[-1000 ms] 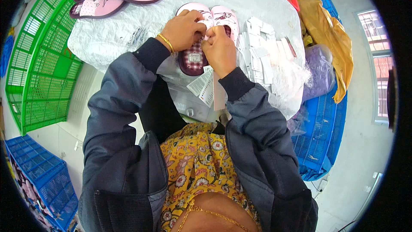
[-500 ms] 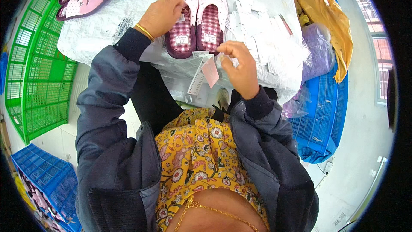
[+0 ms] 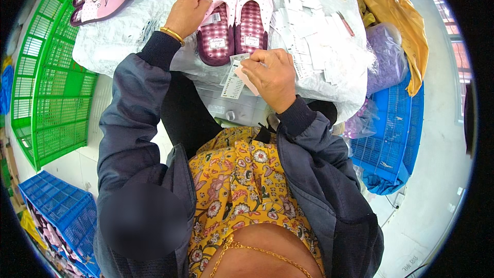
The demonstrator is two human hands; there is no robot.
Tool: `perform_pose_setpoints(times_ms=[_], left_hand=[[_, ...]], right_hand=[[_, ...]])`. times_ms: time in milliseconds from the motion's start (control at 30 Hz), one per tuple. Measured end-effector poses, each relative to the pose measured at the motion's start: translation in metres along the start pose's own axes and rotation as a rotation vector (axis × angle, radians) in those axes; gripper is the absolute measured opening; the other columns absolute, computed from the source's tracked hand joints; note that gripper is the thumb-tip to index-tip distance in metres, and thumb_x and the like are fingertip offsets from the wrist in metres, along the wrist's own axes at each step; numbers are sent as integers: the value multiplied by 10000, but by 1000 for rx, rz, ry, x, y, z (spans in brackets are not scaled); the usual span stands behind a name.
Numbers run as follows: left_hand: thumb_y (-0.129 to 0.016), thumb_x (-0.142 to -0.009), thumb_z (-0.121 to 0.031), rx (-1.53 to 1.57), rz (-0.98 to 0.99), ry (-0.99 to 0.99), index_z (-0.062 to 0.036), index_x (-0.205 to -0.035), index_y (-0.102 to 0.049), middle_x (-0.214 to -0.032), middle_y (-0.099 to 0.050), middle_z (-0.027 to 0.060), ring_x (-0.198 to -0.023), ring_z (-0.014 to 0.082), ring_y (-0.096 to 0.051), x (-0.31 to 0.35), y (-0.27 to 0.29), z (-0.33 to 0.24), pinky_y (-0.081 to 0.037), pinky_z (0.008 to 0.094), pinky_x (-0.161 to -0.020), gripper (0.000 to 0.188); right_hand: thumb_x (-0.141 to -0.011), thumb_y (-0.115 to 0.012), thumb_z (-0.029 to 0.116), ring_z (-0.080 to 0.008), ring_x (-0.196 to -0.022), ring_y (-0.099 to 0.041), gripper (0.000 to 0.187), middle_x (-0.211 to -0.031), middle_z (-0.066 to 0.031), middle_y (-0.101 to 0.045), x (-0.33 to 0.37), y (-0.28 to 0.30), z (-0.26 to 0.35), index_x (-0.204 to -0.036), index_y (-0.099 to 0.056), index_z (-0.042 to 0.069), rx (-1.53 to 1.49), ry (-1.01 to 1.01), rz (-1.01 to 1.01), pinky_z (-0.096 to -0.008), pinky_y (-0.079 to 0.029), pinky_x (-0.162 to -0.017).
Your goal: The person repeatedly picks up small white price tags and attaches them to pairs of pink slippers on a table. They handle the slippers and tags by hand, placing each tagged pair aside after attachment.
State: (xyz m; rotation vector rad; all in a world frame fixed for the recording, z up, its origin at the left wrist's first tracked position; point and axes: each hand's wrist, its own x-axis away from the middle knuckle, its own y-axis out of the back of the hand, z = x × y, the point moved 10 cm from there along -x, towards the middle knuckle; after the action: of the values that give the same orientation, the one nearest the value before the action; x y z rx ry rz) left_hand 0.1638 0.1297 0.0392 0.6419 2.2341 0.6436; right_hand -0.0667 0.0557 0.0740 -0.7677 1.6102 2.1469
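A pair of pink slippers with dark red plaid insoles lies side by side on the table, toes away from me: a left slipper (image 3: 213, 33) and a right slipper (image 3: 251, 25). My left hand (image 3: 189, 13) is closed, its fingertips at the outer edge of the left slipper's upper; what they pinch, if anything, is hidden. Below the heels hang a white printed tag (image 3: 231, 86) and a pink tag (image 3: 251, 85). My right hand (image 3: 272, 74) pinches these tags between thumb and fingers, just in front of the right slipper's heel.
White paper tags (image 3: 316, 41) lie scattered right of the slippers, with a dark red pen-like tool (image 3: 346, 24) beside them. More pink slippers (image 3: 110, 2) rest at the far left. Green crates (image 3: 62, 92) stand left, blue crates (image 3: 383, 139) right. Plastic wrap covers the table (image 3: 149, 0).
My right hand has moved left and closed on the tags, which hung beside its fingers before. My left hand has shifted slightly away along the left slipper's edge.
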Motion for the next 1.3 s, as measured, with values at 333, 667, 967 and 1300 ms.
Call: perform_pose_setpoints(times_ms=[333,667,967,1300], left_hand=[[-565,-920,-173,31,-16,5,-31,-962,-587,-943,-595,133,-873,314,-605,2,1,-2,-490,373,-790,150],[-540,-955,-228,128,1,124,-29,-941,-562,-950,-549,200,-898,391,-559,9,-8,15,-468,432,-793,201],[-616,-884,-107,5,-149,-187,-51,-940,-588,-989,-622,143,-921,366,-608,0,24,-84,-512,430,-782,83],[-527,-990,-99,691,134,266,-21,-961,-554,-807,-614,47,-638,94,-597,-4,-18,-63,-496,249,-612,87]], right_hand=[[-726,-723,108,-208,-896,-531,159,-951,4,-549,11,-15,-2,-857,-636,129,96,88,-116,-388,-400,-829],[-829,-658,121,-306,-907,-554,117,-980,-97,-608,-10,13,-44,-906,-594,60,44,-103,-227,-419,-415,-831],[-871,-636,85,-348,-868,-578,95,-924,-125,-614,-29,-8,-75,-916,-556,58,-72,-172,-79,-437,-440,-780],[-892,-684,138,-110,-698,-543,231,-803,-63,-624,-26,-15,-100,-1058,-592,5,-534,-539,-47,-256,-471,-654]])
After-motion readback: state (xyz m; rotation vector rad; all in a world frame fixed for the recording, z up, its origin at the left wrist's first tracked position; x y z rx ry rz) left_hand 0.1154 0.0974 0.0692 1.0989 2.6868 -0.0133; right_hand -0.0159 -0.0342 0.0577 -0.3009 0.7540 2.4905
